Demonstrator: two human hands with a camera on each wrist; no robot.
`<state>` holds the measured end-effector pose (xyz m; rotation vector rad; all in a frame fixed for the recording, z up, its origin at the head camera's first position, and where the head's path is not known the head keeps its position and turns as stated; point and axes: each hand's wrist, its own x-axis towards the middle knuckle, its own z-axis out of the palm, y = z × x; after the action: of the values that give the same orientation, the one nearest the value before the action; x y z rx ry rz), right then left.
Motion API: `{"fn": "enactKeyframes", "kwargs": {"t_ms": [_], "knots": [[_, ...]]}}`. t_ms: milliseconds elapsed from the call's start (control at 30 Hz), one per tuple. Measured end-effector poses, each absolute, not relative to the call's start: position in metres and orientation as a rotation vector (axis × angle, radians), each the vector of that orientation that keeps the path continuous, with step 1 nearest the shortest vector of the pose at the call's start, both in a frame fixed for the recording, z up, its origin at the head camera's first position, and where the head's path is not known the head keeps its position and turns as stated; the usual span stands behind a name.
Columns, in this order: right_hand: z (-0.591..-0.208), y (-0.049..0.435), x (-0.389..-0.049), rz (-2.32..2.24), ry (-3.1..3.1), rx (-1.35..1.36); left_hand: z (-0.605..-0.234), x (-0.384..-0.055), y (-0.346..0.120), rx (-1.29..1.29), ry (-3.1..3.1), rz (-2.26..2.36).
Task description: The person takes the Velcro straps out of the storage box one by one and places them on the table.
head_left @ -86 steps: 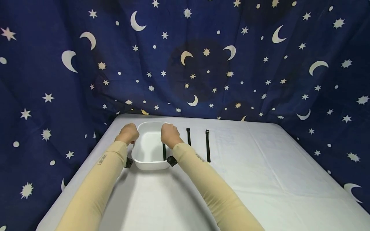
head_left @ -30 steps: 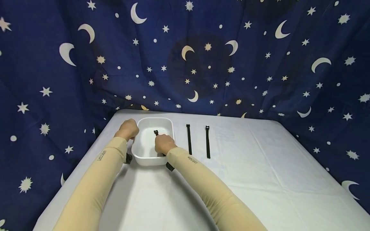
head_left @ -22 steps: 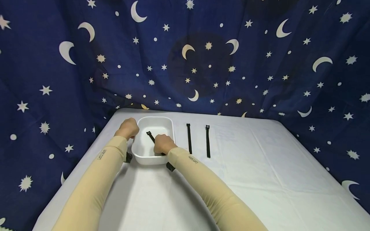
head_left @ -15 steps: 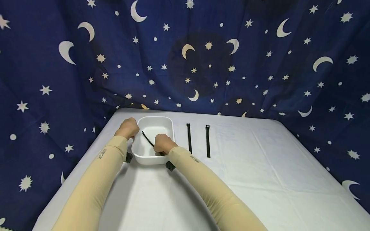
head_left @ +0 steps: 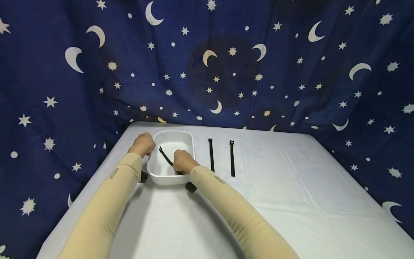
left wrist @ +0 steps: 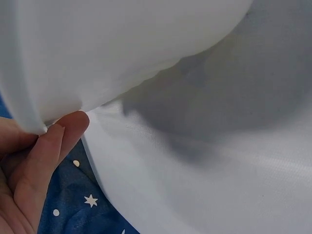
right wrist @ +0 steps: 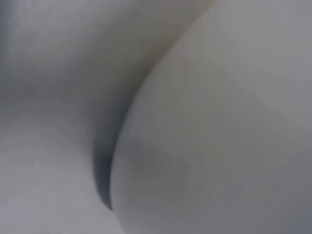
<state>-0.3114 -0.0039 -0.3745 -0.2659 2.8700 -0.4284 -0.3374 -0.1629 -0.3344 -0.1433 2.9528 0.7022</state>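
Observation:
My left hand grips the left rim of a white rectangular basin. In the left wrist view, the fingers of that hand pinch the basin's edge. Inside the basin, my right hand holds a black hook-and-loop cable tie. The tie slants up and left from the hand, its slotted head near the left wall. Its other end is mostly hidden under the hand. Only the basin's outer wall and the white cloth show in the right wrist view, not the hand.
Right of the basin, two more black cable ties lie lengthwise, a nearer one and a farther one. A white cloth covers the table. Behind it hangs a dark blue curtain with moons and stars.
My right hand has come from the basin's far right rim down inside it. The held tie has swung from nearly straight to slanting left. My left hand stays on the rim.

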Motion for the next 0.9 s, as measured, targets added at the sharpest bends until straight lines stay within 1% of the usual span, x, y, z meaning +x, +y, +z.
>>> {"fn": "enactKeyframes", "kwargs": {"t_ms": [533, 900], "knots": [[-0.375, -0.003, -0.313, -0.488, 2.891, -0.266, -0.334, -0.339, -0.162, -0.136, 2.943, 0.7], [-0.359, 0.005, -0.312, -0.53, 2.942, -0.332, -0.332, -0.337, -0.16, -0.143, 2.936, 0.685]]}}
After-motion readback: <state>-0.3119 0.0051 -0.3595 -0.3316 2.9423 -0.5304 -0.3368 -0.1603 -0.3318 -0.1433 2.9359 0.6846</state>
